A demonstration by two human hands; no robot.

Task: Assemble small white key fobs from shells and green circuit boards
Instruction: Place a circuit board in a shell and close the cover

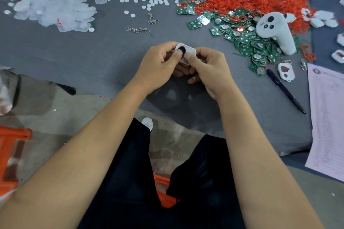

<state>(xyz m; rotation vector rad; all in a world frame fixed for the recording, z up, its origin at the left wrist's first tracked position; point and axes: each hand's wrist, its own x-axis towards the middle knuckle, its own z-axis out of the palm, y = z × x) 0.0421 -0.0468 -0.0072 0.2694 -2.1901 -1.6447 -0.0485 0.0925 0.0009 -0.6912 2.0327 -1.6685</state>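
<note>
Both hands pinch one white key fob shell above the grey worktop point(74, 57).
The left hand point(158, 65) and right hand point(208, 69) hold the key fob shell point(188, 51), thumbs by its black round button. Green circuit boards point(247, 42) lie heaped to the right beside a white controller point(273, 29) with small lettering too blurred to read; the printed sheet point(327, 117) is likewise unreadable.

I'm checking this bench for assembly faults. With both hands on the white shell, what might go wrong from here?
1. The left hand and right hand pinch the white shell above the table; it might slip.
2. The pen lies near the right forearm and might get knocked.
</note>
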